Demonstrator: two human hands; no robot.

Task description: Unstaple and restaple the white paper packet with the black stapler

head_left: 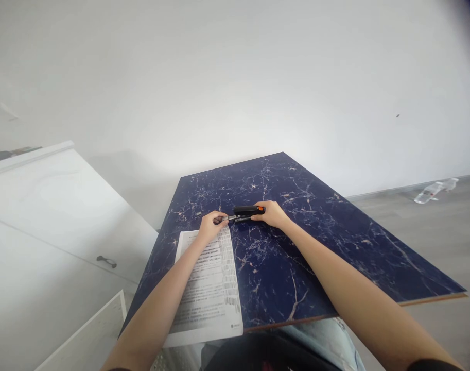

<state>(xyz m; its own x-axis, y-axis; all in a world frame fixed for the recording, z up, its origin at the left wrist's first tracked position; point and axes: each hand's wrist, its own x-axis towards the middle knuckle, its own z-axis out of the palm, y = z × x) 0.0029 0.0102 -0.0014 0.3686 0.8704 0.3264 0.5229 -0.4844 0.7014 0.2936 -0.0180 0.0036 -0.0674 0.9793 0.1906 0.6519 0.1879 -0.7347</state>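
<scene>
A black stapler [245, 211] with an orange patch sits above the blue marbled table [273, 268], its metal part pointing left. My right hand [271, 213] is closed around the stapler's right end. My left hand [212, 225] pinches at the stapler's left end, where a thin metal piece shows; the fingers hide its tip. Under my left hand and forearm lie printed sheets of paper [207, 293], their top right corner close to the stapler. A small grey piece [198, 213], too small to name, rests left of my left hand.
Beyond the table rises a white wall [235, 93]. To the left stands a white cabinet [65, 216] with a dark handle [106, 262]. A clear plastic bottle [431, 192] lies on the grey floor [443, 237] to the right.
</scene>
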